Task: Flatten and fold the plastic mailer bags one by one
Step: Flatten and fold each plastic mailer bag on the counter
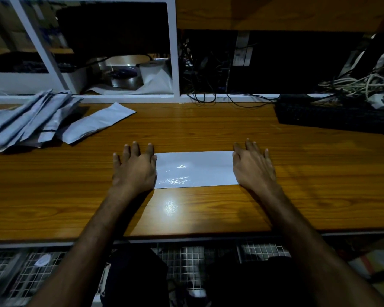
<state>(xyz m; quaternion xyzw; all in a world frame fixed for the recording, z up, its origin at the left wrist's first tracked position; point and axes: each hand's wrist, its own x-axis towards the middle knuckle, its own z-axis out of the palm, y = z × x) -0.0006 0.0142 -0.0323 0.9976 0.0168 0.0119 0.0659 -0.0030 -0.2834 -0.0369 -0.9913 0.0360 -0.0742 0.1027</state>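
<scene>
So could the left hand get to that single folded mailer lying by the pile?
Probably yes: the left hand is pressing the flat mailer, and only bare tabletop separates it from the folded mailer.

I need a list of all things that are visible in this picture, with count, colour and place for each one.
flat grey plastic mailer bag: one, pale grey, glossy, table centre, under both hands
pile of folded grey mailer bags: several, exact count unclear, grey, far left of table
brown wooden table: one, brown wood grain, fills the middle of the view
black keyboard: one, black, far right of table
tangle of pale cables: several, whitish, behind the keyboard
white plastic roll: one, white, behind the glass panel
left hand: one, fingers straight, pressing the bag's left end
right hand: one, fingers straight, pressing the bag's right end
</scene>
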